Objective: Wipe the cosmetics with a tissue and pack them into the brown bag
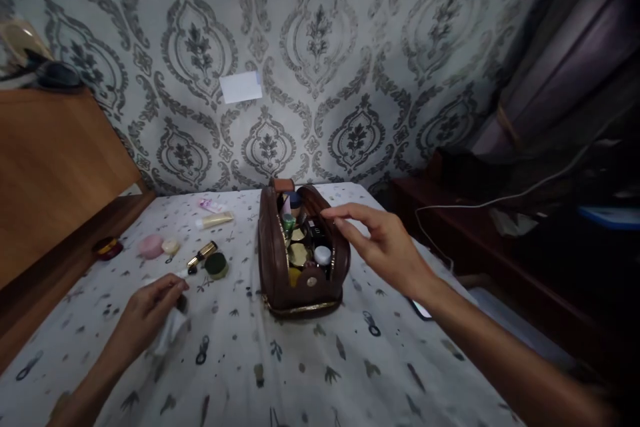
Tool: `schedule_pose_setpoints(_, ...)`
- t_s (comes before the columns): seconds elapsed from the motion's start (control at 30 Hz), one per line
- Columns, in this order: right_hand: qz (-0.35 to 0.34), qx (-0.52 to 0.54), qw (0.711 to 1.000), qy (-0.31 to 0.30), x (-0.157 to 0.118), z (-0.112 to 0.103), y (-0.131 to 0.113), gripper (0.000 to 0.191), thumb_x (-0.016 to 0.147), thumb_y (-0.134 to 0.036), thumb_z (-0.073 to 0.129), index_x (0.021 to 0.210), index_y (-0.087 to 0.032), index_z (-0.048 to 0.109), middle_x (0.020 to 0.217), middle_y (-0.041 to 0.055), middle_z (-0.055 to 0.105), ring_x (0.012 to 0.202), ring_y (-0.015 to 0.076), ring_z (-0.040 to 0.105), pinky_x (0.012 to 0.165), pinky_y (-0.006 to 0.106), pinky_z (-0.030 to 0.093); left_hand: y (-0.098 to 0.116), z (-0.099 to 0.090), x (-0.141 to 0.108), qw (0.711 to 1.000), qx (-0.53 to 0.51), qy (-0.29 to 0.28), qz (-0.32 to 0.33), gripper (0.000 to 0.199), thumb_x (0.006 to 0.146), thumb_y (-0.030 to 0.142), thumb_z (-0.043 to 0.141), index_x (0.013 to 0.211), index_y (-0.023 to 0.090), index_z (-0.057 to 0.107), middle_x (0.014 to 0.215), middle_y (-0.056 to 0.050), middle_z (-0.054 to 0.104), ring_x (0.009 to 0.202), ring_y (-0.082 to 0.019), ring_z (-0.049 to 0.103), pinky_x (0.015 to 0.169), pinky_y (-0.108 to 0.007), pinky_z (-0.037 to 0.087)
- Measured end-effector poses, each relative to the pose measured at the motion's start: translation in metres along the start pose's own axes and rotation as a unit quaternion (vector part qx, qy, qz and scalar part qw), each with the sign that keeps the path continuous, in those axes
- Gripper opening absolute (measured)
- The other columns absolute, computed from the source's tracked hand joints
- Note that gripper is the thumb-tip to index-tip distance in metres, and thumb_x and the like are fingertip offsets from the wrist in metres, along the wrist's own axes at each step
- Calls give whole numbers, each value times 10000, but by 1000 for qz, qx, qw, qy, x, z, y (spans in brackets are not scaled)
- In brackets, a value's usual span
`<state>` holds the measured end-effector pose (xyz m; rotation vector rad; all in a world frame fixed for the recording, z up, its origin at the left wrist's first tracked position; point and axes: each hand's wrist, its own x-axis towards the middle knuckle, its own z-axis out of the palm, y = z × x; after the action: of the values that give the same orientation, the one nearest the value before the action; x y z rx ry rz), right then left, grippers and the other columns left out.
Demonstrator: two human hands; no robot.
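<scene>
A brown zippered cosmetic bag (273, 253) stands unzipped on the patterned white sheet. Inside it are several jars and bottles, among them a white-capped jar (323, 255), a green-capped bottle (289, 221) and a dark box (316, 232). My right hand (387, 243) hovers at the bag's right rim, index finger and thumb stretched toward the opening with a small gap between them; whether they touch the rim is hard to see. On the left, my left hand (143, 320) is closed on a crumpled white tissue (171, 332). Just beyond it lie a gold lipstick tube (202, 255) and a dark-lidded round jar (217, 265).
A pale tube (215, 220), a pink round container (151, 247), a small cream jar (171, 247) and a dark red jar (107, 248) lie at left. A phone (421, 309) shows beneath my right forearm. A wooden headboard (65, 173) borders the left; a white cable (480, 205) crosses the right.
</scene>
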<state>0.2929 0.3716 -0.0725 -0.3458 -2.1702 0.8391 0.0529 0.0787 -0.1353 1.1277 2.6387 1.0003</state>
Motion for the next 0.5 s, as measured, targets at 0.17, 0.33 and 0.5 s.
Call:
schedule_pose_setpoints(0.17,-72,53,995,-43,-45,39,-39,234,928,-220,499,1041,-251,701,959,58,737,915,204,682,785,330,547,-15,11,-31,997,17,58,44,375,868,526,436,799,220,643,730,-9,697,643,-190,646,617,-263,479)
schedule_pose_setpoints(0.33,-94,118,971,-183,-76,99,-51,300,938,-194,448,1083,-261,701,952,71,734,909,210,673,797,371,560,-26,24,-55,993,64,26,93,301,950,374,392,846,216,626,802,-35,717,715,-188,667,685,-292,493)
schedule_pose_setpoints(0.5,12,163,954,-253,-80,153,-50,257,916,-285,489,970,-253,738,937,69,748,903,226,691,834,387,548,-37,34,-72,966,146,4,214,198,947,316,477,863,201,616,832,-60,668,790,-223,628,709,-350,520)
